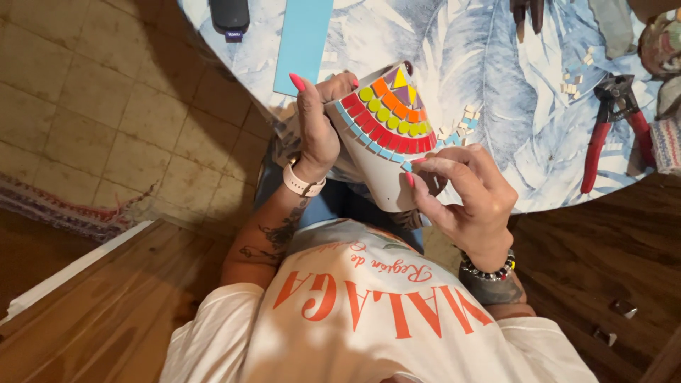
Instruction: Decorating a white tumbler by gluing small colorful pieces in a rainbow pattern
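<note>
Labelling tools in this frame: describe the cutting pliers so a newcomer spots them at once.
Start at the round table with the blue-and-white leaf-print cloth and go to its right edge. The nippers lie there beside scattered pale tile chips. They alone have long red handles and dark metal jaws.

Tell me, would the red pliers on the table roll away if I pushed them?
Probably not: the red-handled pliers lie flat with handles spread on the table, so they'd likely slide. They look like metal, so probably stiff and heavy for their size.
</note>
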